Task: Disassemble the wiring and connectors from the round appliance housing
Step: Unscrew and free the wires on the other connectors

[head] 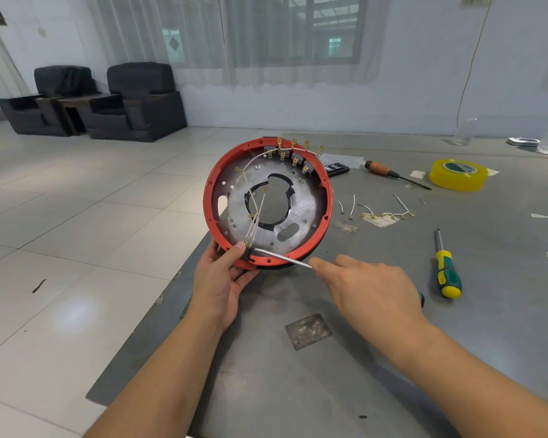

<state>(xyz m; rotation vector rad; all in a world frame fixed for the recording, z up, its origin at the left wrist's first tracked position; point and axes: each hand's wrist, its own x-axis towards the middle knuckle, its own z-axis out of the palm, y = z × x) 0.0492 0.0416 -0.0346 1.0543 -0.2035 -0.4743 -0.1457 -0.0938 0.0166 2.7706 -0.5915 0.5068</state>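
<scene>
Red-rimmed and round, the housing (268, 202) stands tilted up at the near left corner of the grey desk (377, 358), its open side facing the person, with thin white wires (254, 213) crossing its metal plate and brass connectors (293, 153) lined along its far rim. The left hand (220, 278) grips the housing's lower rim from below, fingers curled under it and the thumb pressed on top just beside a small black connector (248, 255). A screwdriver (282, 256) has its metal shaft tip touching that connector; the right hand (369, 290) is closed around its handle, which is mostly hidden, with the forefinger stretched along the shaft. Right of the housing, several loose wire pieces (375, 211) with brass ends lie on the desk. Beyond them rests a wooden-handled screwdriver (393, 174), then a yellow tape roll (458, 174). Nearer, a yellow-and-green screwdriver (446, 267) lies well apart from the right hand.
</scene>
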